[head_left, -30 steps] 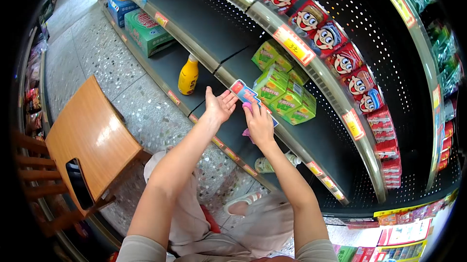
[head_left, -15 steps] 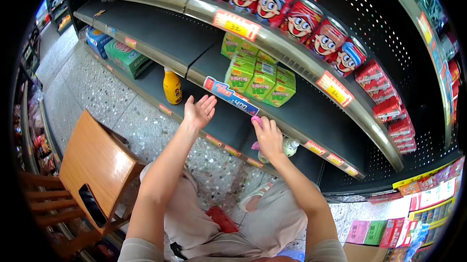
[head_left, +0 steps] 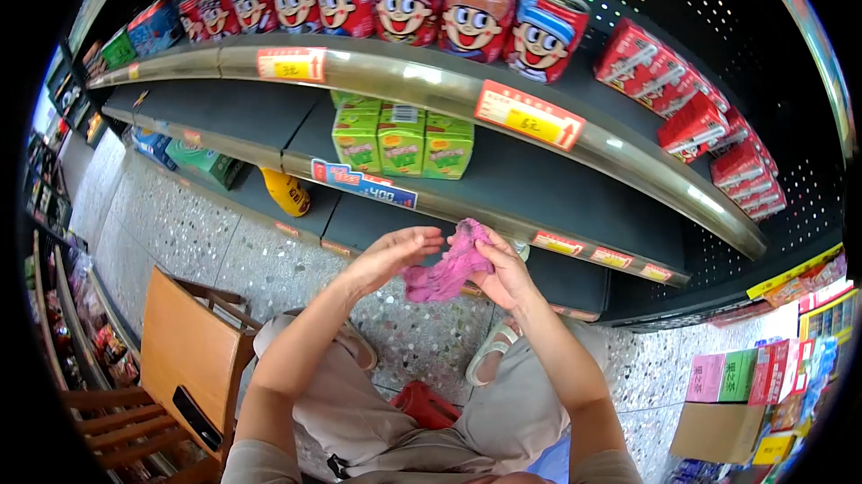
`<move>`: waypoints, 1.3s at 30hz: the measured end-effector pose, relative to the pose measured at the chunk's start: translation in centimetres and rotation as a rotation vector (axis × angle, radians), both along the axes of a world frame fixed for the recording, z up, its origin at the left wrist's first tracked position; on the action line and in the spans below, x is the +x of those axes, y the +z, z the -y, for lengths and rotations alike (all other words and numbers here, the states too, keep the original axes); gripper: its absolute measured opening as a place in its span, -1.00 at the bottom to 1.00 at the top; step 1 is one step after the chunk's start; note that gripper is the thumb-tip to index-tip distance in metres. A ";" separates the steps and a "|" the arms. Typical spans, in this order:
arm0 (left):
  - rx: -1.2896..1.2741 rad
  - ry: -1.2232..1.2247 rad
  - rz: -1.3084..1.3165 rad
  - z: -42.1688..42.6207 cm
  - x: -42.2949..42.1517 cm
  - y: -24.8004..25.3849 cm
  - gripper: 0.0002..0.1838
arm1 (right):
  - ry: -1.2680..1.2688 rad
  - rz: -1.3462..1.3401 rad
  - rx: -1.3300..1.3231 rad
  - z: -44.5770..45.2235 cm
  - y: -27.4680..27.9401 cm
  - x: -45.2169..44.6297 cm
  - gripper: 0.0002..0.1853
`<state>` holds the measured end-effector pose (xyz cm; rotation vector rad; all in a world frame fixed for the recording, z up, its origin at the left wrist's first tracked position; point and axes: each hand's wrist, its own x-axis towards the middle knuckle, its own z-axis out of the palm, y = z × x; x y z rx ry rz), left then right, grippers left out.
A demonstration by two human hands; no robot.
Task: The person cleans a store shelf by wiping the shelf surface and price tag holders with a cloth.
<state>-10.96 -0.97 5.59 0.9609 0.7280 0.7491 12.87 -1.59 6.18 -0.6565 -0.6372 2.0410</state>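
Observation:
A crumpled pink cloth (head_left: 440,273) hangs in front of the shelf edge, with my right hand (head_left: 505,274) pinching its upper right side. My left hand (head_left: 395,255) is at the cloth's left side, fingers stretched out and palm turned inward; it is too close to tell whether it touches. Behind my hands, green juice-type boxes (head_left: 401,139) stand on the middle shelf, above a blue price strip (head_left: 364,184). A yellow bottle (head_left: 286,192) leans in view on the lower shelf to the left. Part of a pale container (head_left: 522,252) shows behind my right hand.
Red cans with cartoon faces (head_left: 409,1) line the upper shelf (head_left: 377,71), with red packs (head_left: 660,71) to their right. A wooden chair (head_left: 189,340) bearing a dark phone (head_left: 196,417) stands at my left. A red object (head_left: 426,405) lies between my feet. Cartons (head_left: 718,430) sit at right.
My right hand has drawn the pink cloth out from the shelf edge. My left hand has moved right and down, from palm up to beside the cloth. The view has turned toward the right.

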 end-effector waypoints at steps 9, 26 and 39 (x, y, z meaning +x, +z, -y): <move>0.111 -0.142 -0.133 -0.3 3.4 -0.5 -0.58 | -0.180 0.087 0.076 -0.3 1.3 3.4 -0.71; 0.369 -0.023 -0.161 5.1 3.0 2.5 -0.58 | -0.419 1.139 0.877 0.1 2.2 4.1 -0.67; 0.671 -0.134 -0.404 10.9 4.3 10.2 -0.75 | 0.061 0.401 0.600 8.5 3.4 2.8 -0.74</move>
